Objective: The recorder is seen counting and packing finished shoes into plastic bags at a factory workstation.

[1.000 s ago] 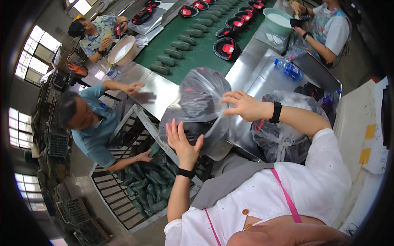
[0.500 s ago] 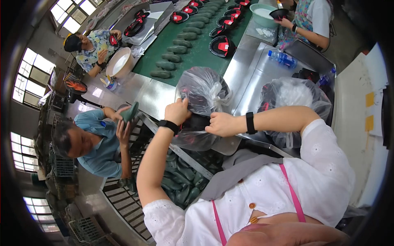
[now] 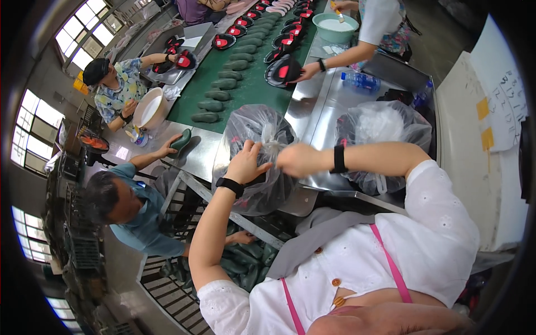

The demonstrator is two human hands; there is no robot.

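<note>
In front of me, a clear plastic bag (image 3: 257, 192) bulges with dark and red pieces, seen dimly through the film. Its top is gathered into a twisted knot. My left hand (image 3: 245, 163) is closed on the plastic beside the knot, thumb pointing right. Just right of it, at the gathered plastic, is my right hand (image 3: 301, 160), its fingers smeared by motion. Beyond my right forearm, a second clear bag (image 3: 385, 125) of similar pieces and white plastic rests on the metal table (image 3: 321, 120).
Green shoe lasts (image 3: 225, 84) and black-and-red shoe uppers (image 3: 223, 41) line a green conveyor (image 3: 187, 100). A co-worker in blue (image 3: 142, 215) leans over a metal cage (image 3: 167, 285) of lasts. Others work near a beige basin (image 3: 149, 109) and a green basin (image 3: 335, 28). A water bottle (image 3: 360, 81) lies right.
My hands have come together near the bag's knot, the right one in motion. The blue-clad co-worker reaches a last toward the conveyor end. A worker at right has brought an upper to the conveyor.
</note>
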